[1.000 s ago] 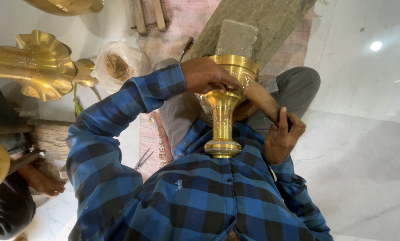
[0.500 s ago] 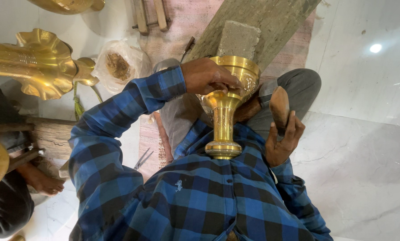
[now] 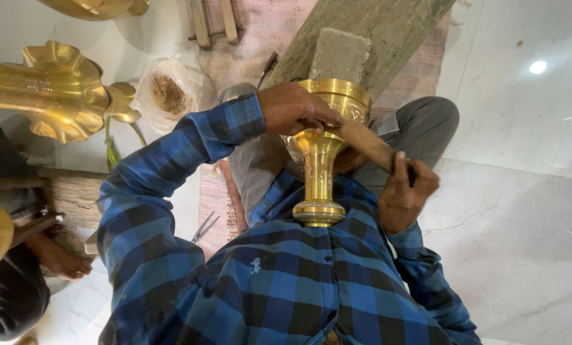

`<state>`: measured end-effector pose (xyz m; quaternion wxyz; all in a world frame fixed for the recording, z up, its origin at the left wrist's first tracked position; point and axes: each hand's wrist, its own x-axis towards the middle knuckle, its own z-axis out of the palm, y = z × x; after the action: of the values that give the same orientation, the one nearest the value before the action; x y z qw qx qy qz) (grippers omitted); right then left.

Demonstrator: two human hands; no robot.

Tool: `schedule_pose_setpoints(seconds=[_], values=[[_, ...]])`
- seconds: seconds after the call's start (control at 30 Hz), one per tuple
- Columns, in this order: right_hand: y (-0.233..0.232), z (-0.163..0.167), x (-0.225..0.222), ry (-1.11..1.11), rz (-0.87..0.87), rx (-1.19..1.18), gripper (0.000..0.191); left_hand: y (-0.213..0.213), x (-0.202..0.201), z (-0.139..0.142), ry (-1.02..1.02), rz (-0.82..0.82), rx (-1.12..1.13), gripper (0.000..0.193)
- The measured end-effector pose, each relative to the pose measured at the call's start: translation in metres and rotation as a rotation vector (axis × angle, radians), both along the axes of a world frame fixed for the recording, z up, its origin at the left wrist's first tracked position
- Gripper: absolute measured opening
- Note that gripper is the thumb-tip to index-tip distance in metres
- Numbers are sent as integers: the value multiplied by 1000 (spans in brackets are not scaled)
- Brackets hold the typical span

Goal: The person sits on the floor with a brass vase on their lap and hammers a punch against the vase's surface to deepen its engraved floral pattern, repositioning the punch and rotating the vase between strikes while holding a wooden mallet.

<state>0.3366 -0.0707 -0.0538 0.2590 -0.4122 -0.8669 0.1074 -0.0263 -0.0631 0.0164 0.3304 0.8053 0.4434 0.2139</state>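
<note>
I am seeing one brass goblet-shaped vessel (image 3: 321,150) resting upright against the blue checked shirt (image 3: 286,281). Left hand (image 3: 295,108) is closing around its bowl. Right hand (image 3: 404,191) is gripping one wooden mallet (image 3: 369,144), its head touching the stem. Two more brass pieces (image 3: 50,89) are lying on the floor (image 3: 522,211).

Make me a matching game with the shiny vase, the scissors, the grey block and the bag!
Things:
1. brass vase
2. scissors
3. grey block
4. plastic bag

Places:
A. on the slanted wooden plank
B. held by the left hand, foot against the blue checked shirt
C. on the floor beside the left sleeve
D. next to the big golden flared piece

Pairs: 1-B, 2-C, 3-A, 4-D
</note>
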Motion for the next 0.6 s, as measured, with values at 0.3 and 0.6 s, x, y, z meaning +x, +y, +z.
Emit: schedule_pose_setpoints(seconds=[0.3,0.6], values=[[9,13,0,210,18,-103,65,-4,-1,-2,-36,11,32,38],[11,29,-6,395,6,-90,48,-9,-4,3,-57,60,38,43]])
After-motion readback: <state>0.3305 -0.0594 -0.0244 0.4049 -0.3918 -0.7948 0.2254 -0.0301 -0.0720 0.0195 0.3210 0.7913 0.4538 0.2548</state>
